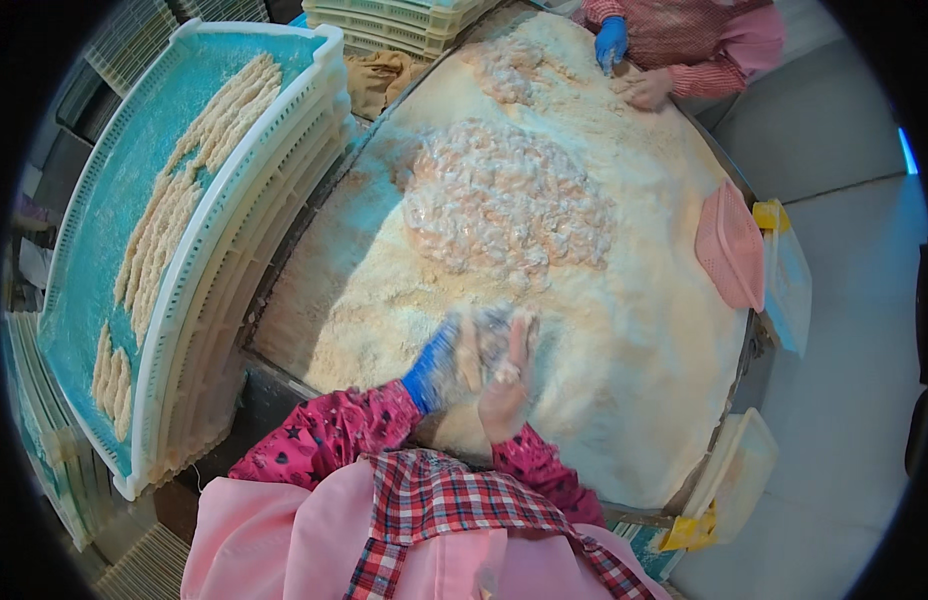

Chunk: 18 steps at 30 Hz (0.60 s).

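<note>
My left hand (439,368), in a blue glove coated with flour, is over the flour bed (634,400) close in front of me. Motion smears its fingers. Beside it my right hand (506,400) is bare and floury, its fingers stretched out away from me, with a pale clump near the thumb. A pale, narrow strip (469,350) shows at the left hand's fingers; whether it is gripped I cannot make out. Beyond both hands lies a wet, whitish-pink heap of what look like raw meat pieces (509,200), partly dusted with flour.
At left, stacked white trays (249,270) rise beside the table; the top one, lined turquoise, holds rows of coated strips (169,225). A pink basket (729,245) sits at the right edge. Pale containers (734,465) hang outside. Across, a co-worker's hands (629,70) touch the flour.
</note>
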{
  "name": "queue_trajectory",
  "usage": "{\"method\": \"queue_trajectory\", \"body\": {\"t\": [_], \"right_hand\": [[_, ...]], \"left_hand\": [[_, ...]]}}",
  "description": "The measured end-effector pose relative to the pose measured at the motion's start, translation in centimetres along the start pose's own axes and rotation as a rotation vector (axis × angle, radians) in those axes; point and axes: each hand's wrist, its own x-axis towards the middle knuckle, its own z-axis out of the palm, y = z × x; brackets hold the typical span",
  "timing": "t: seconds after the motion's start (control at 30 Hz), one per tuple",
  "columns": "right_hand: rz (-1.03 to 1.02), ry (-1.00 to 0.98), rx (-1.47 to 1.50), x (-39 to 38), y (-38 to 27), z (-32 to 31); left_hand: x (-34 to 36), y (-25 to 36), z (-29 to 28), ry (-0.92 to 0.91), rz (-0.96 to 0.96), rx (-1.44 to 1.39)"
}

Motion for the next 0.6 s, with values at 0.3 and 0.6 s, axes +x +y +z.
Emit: {"method": "queue_trajectory", "body": {"t": [0.3,0.6], "right_hand": [[-0.120,0.078,0.045,1.4,-0.4,1.1],[-0.086,0.087,0.238,3.6,1.4,-0.1]], "left_hand": [[-1.5,2.6,3.7,0.424,-0.425,0.492],[0.1,0.8,3.7,0.463,0.283,-0.043]]}}
